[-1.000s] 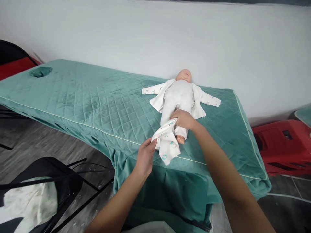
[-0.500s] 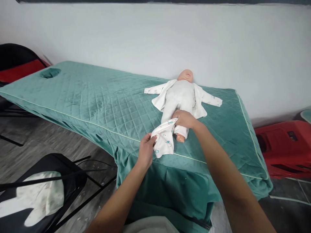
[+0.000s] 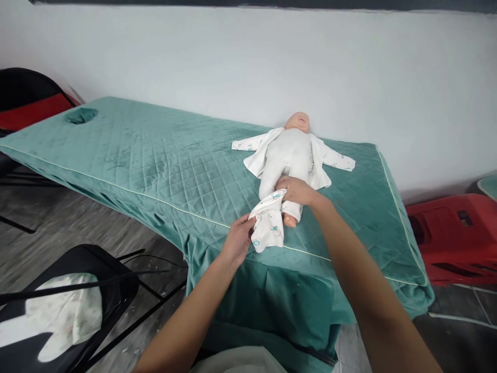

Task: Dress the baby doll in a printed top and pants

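A baby doll (image 3: 290, 155) lies on its back near the right end of a green quilted massage table (image 3: 163, 166), its head toward the wall. An open white printed top (image 3: 322, 160) is spread under it with the sleeves out. My right hand (image 3: 295, 189) is closed on the top edge of small white printed trousers (image 3: 268, 226) at the doll's legs. My left hand (image 3: 239, 239) pinches the left edge of the same trousers near the table's front edge. One bare doll foot (image 3: 289, 220) shows beside the cloth.
A black folding chair (image 3: 77, 290) at lower left holds a white printed garment (image 3: 58, 316). A red plastic object (image 3: 450, 238) stands on the floor at right. Another black and red chair (image 3: 27, 103) is at far left. The wall runs behind the table.
The trousers have been drawn slightly up and right along the doll's leg. My left hand moved a little right with the cloth; my right hand stayed at the doll's legs.
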A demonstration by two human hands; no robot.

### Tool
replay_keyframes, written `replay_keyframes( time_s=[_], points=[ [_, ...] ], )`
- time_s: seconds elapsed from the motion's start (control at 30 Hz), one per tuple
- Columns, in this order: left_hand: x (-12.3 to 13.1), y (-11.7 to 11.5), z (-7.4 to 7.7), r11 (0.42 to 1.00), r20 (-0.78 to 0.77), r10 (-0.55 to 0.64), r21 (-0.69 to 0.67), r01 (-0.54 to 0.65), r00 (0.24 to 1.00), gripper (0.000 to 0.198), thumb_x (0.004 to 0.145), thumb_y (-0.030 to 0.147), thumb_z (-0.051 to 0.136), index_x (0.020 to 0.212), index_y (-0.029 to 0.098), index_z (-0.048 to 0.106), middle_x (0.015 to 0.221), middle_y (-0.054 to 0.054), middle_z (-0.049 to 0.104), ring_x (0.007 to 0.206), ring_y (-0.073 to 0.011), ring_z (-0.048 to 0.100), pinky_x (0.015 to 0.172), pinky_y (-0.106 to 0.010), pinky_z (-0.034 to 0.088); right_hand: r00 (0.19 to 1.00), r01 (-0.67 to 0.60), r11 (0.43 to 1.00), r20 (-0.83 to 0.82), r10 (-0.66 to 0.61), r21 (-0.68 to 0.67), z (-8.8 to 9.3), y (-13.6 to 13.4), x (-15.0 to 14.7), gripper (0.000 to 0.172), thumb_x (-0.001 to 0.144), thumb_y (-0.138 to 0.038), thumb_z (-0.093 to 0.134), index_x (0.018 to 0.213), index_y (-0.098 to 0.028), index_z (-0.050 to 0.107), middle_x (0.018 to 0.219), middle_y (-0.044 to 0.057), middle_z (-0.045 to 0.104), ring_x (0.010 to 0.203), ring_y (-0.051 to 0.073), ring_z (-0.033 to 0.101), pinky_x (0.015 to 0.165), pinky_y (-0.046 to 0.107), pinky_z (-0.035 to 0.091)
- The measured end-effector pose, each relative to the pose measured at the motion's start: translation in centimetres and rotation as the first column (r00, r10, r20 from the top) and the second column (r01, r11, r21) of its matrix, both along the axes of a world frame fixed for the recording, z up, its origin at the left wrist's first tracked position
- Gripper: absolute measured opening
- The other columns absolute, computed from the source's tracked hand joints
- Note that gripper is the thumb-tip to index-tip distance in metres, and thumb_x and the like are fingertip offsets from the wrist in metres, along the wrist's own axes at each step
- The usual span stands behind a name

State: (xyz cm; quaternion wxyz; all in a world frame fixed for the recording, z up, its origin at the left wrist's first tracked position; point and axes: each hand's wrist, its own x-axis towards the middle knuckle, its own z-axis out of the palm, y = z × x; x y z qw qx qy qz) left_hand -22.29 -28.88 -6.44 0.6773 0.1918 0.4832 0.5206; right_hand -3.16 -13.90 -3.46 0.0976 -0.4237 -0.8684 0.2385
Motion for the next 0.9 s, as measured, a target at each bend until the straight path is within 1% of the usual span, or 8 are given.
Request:
replay_keyframes(
  time_s=[0.07, 0.17, 0.33, 0.47, 0.6, 0.73, 0.83, 0.9],
  points=[
    [0.0, 0.4, -0.3, 1.000, 0.010, -0.012, -0.001, 0.012, 1.000, 0.035, 0.065, 0.033, 0.084, 0.089, 0.011, 0.075, 0.074, -0.005, 0.072, 0.057, -0.0106, 0.056, 0.054, -0.023, 0.042, 0.999, -0.038, 0.999, 0.003, 0.038, 0.003, 0.1, 0.1, 0.0, 0.008, 0.076, -0.012, 0.071, 0.079, -0.018, 0.076, 0.098, 0.008, 0.076, 0.104, 0.024, 0.066, 0.085, 0.029, 0.048],
    [-0.2, 1.0, -0.4, 0.998, 0.017, -0.064, -0.014, 0.064, 0.998, 0.031, 0.065, 0.031, 0.085, 0.086, 0.011, 0.075, 0.074, -0.005, 0.072, 0.055, -0.0099, 0.055, 0.053, -0.022, 0.041, 0.997, -0.080, 0.997, 0.004, 0.080, -0.008, 0.4, 0.2, -0.1, 0.005, 0.075, -0.012, 0.072, 0.076, -0.017, 0.074, 0.094, 0.007, 0.075, 0.099, 0.023, 0.066, 0.085, 0.029, 0.048],
    [-0.5, 1.2, 0.2, 0.984, 0.086, -0.173, -0.038, 0.176, 0.981, 0.025, 0.068, 0.028, 0.085, 0.084, 0.010, 0.075, 0.069, -0.004, 0.069, 0.055, -0.0107, 0.055, 0.055, -0.024, 0.044, 0.997, -0.079, 0.996, -0.022, 0.078, -0.031, 0.8, 0.1, 0.0, 0.003, 0.076, -0.015, 0.072, 0.076, -0.017, 0.074, 0.095, 0.007, 0.075, 0.095, 0.022, 0.067, 0.084, 0.028, 0.049],
    [-0.4, 0.8, 0.5, 0.988, 0.114, -0.144, -0.031, 0.148, 0.983, 0.027, 0.067, 0.030, 0.084, 0.083, 0.010, 0.075, 0.072, -0.005, 0.069, 0.061, -0.0120, 0.058, 0.059, -0.024, 0.046, 0.994, -0.083, 0.995, -0.069, 0.080, -0.048, 0.9, 0.1, 0.4, 0.006, 0.075, -0.017, 0.071, 0.080, -0.017, 0.075, 0.098, 0.007, 0.074, 0.099, 0.022, 0.067, 0.087, 0.029, 0.050],
    [0.2, 0.6, 0.0, 0.995, 0.035, -0.090, 0.049, 0.089, 0.995, 0.031, 0.070, 0.036, 0.082, 0.088, 0.012, 0.075, 0.077, -0.003, 0.069, 0.066, -0.0109, 0.057, 0.062, -0.022, 0.044, 0.979, -0.075, 0.991, -0.199, 0.052, -0.109, 0.7, 0.2, 0.9, 0.010, 0.074, -0.020, 0.068, 0.081, -0.017, 0.074, 0.097, 0.007, 0.073, 0.097, 0.022, 0.066, 0.089, 0.031, 0.050],
    [1.0, 0.9, -0.8, 0.992, -0.092, -0.024, 0.119, 0.035, 0.995, 0.025, 0.077, 0.037, 0.075, 0.092, 0.017, 0.073, 0.076, 0.001, 0.065, 0.065, -0.0100, 0.052, 0.061, -0.022, 0.040, 0.971, -0.051, 0.989, -0.240, 0.016, -0.141, 0.5, 0.3, 1.0, 0.012, 0.074, -0.024, 0.067, 0.082, -0.018, 0.073, 0.096, 0.006, 0.073, 0.097, 0.023, 0.066, 0.089, 0.033, 0.049],
    [1.2, 1.3, -1.4, 0.982, -0.212, 0.023, 0.188, 0.017, 0.977, 0.021, 0.082, 0.037, 0.070, 0.089, 0.018, 0.071, 0.075, 0.002, 0.062, 0.065, -0.0103, 0.049, 0.061, -0.021, 0.037, 0.970, -0.034, 0.989, -0.245, -0.002, -0.142, 0.4, 0.2, 0.9, 0.012, 0.071, -0.022, 0.068, 0.082, -0.019, 0.073, 0.096, 0.006, 0.072, 0.097, 0.023, 0.065, 0.089, 0.034, 0.048],
    [1.1, 1.7, -1.7, 0.968, -0.317, 0.075, 0.252, 0.008, 0.946, 0.019, 0.085, 0.037, 0.067, 0.088, 0.018, 0.070, 0.075, 0.002, 0.061, 0.067, -0.0113, 0.048, 0.063, -0.022, 0.037, 0.967, -0.037, 0.988, -0.253, -0.002, -0.150, 0.5, 0.2, 0.8, 0.011, 0.070, -0.022, 0.068, 0.080, -0.019, 0.072, 0.094, 0.005, 0.072, 0.097, 0.024, 0.065, 0.089, 0.035, 0.049]
  ],
)
